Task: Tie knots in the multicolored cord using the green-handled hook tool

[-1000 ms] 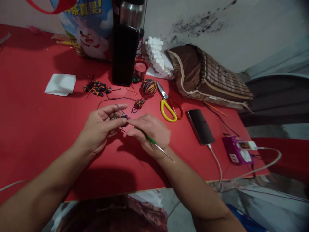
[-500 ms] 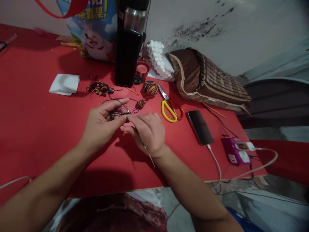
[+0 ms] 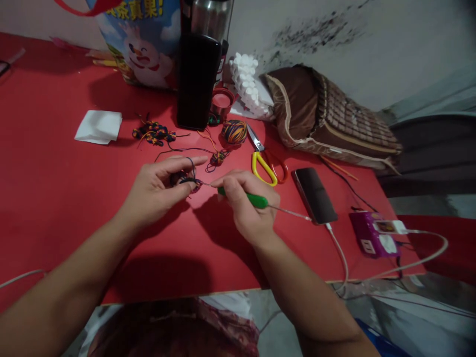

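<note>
Between thumb and fingers, my left hand (image 3: 158,186) pinches a small dark crochet piece (image 3: 191,183), with a strand of yarn looped over the raised index finger. My right hand (image 3: 251,203) grips a crochet hook (image 3: 256,200) by its green handle. The hook's thin metal tip reaches left to the edge of the piece; whether it passes through a stitch is too small to tell. Its other metal end points out to the right. Just beyond my hands lie a multicoloured yarn ball (image 3: 234,132) and a smaller tangle of yarn (image 3: 218,157).
Scissors (image 3: 264,168) with yellow and red handles lie right of the yarn. A charging phone (image 3: 314,196) and purple box (image 3: 372,233) sit farther right. Behind stand a black upright object (image 3: 198,82) and a printed bag (image 3: 148,54). White tissue (image 3: 98,127) and knotted yarn pieces (image 3: 154,133) lie left.
My right hand has moved right, away from my left fingers, and turned so the green handle shows. The hook now points left at the crochet piece. My left hand stays nearly in place.
</note>
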Tool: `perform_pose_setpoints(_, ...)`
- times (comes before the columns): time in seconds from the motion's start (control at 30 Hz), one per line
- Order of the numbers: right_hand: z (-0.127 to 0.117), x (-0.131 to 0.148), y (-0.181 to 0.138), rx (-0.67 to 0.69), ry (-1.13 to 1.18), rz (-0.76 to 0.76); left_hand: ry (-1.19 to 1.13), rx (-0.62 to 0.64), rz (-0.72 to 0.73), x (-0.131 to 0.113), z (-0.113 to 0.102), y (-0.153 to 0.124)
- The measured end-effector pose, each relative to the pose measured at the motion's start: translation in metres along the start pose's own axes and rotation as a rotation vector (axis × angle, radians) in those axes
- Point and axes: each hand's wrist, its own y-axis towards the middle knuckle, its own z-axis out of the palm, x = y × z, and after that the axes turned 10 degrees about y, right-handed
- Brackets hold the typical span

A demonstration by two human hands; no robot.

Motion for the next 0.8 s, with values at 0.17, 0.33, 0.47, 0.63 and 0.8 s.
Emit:
perform_pose_setpoints(0.17, -0.001, -0.004, 0.005, -0.090, 0.366, 0.307, -0.220, 0.137, -0.175, -0.003, -0.002, -0.002)
perform_pose_setpoints(0.33, 0.004, -0.006, 0.012, -0.098, 0.578, 0.489, -0.383, 0.170, -0.229, -0.007, -0.001, -0.001)
perform_pose_setpoints(0.47, 0.007, -0.009, 0.016, -0.087, 0.659, 0.538, -0.471, 0.184, -0.256, -0.010, 0.001, 0.000)
perform_pose_setpoints(0.63, 0.009, -0.010, 0.014, -0.077, 0.721, 0.507, -0.421, 0.162, -0.219, -0.007, 0.002, -0.002)
perform_pose_setpoints(0.8, 0.010, -0.006, 0.008, -0.076, 0.681, 0.448, -0.396, 0.129, -0.149, -0.001, 0.006, -0.004)
